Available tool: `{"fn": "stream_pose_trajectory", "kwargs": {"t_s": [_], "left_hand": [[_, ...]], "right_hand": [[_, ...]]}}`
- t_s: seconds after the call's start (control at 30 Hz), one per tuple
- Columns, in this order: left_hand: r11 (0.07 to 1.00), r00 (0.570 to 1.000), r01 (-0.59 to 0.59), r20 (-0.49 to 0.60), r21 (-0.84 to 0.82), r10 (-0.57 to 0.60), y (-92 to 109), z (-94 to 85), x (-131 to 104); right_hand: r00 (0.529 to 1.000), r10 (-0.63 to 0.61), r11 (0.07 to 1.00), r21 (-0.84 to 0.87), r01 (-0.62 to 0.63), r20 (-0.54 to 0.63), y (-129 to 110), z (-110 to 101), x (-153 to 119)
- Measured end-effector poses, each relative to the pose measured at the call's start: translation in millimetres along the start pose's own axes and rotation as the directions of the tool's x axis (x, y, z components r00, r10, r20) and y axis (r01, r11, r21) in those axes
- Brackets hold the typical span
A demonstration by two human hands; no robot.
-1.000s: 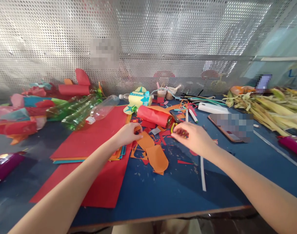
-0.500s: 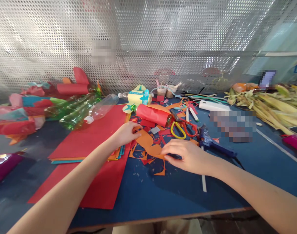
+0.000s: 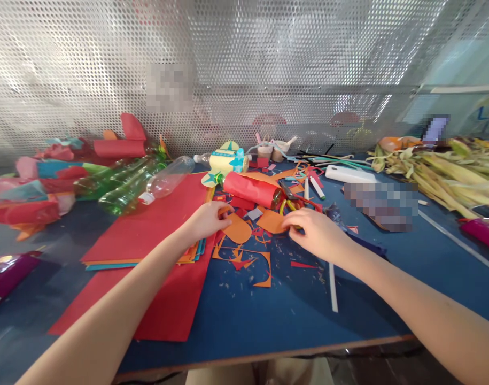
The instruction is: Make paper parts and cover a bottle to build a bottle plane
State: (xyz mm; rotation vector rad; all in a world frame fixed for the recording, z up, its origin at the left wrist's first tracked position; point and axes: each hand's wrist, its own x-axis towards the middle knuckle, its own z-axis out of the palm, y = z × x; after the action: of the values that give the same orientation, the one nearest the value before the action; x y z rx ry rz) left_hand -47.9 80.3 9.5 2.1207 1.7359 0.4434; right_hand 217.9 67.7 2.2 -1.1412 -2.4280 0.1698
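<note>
My left hand (image 3: pixel 209 218) pinches a rounded orange paper piece (image 3: pixel 239 230) by its upper left edge. Between the thumb and fingers of my right hand (image 3: pixel 314 229) is the edge of a second orange paper piece (image 3: pixel 270 220). The two pieces are apart, above a scatter of orange and red paper scraps (image 3: pixel 264 267). Just beyond lies a bottle wrapped in red paper (image 3: pixel 250 188). Scissors (image 3: pixel 289 205) with yellow and red handles are partly covered by my right hand. Red paper sheets (image 3: pixel 148 235) are stacked under my left forearm.
Green plastic bottles (image 3: pixel 124 192) and a clear bottle (image 3: pixel 170 179) lie at the back left. A yellow-wrapped bottle (image 3: pixel 224 160) is behind the red one. To the right are a blue glue gun (image 3: pixel 362 243), a marker (image 3: pixel 317 187) and dried corn husks (image 3: pixel 448 171). A perforated metal panel (image 3: pixel 244 69) stands behind.
My right hand has moved up and to the right with its orange piece, away from the left one. A red scrap below it and more of the table now show. My left hand stays put.
</note>
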Motion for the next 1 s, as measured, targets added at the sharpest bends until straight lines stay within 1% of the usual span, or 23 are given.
{"fn": "stream_pose_trajectory", "kwargs": {"t_s": [0.03,0.1,0.23,0.37,0.47,0.57,0.7,0.8,0.9,1.0], "left_hand": [[1.000,1.000,0.000,0.001,0.010,0.000,1,-0.7,0],[1.000,1.000,-0.006,0.001,0.025,0.006,2,-1.8,-1],[0.999,1.000,-0.006,-0.015,0.032,0.007,2,-2.9,-2],[1.000,1.000,-0.009,-0.017,0.014,0.009,1,-1.6,-2],[1.000,1.000,-0.028,-0.009,-0.008,0.028,3,0.5,-3],[1.000,0.999,-0.027,-0.039,0.011,0.027,5,1.4,-3],[0.998,0.998,-0.005,-0.062,0.055,0.008,2,-0.8,-2],[0.998,0.999,-0.005,-0.047,0.070,0.009,2,-2.7,-2],[0.998,0.999,-0.020,-0.027,0.064,0.022,6,-3.4,-3],[0.999,0.999,-0.025,-0.019,0.036,0.026,10,-2.6,-5]], "right_hand": [[0.999,0.026,1.000,0.000,-0.026,0.031,1,1,0],[0.997,0.058,0.998,0.006,-0.059,0.043,2,1,1],[0.997,0.081,0.995,0.052,-0.080,-0.007,-3,-2,1],[0.997,0.054,0.989,0.142,-0.047,-0.046,-11,-1,1],[1.000,0.019,0.983,0.182,-0.015,-0.018,-14,0,0],[1.000,0.006,0.982,0.188,-0.007,0.004,-14,2,0],[0.999,0.020,0.989,0.145,-0.014,-0.041,-8,3,1],[0.997,0.038,0.998,0.045,-0.035,-0.065,-1,4,1],[0.997,0.070,0.996,-0.054,-0.072,-0.031,4,5,-1],[0.997,0.073,0.995,-0.063,-0.072,0.009,5,7,-2]]}}
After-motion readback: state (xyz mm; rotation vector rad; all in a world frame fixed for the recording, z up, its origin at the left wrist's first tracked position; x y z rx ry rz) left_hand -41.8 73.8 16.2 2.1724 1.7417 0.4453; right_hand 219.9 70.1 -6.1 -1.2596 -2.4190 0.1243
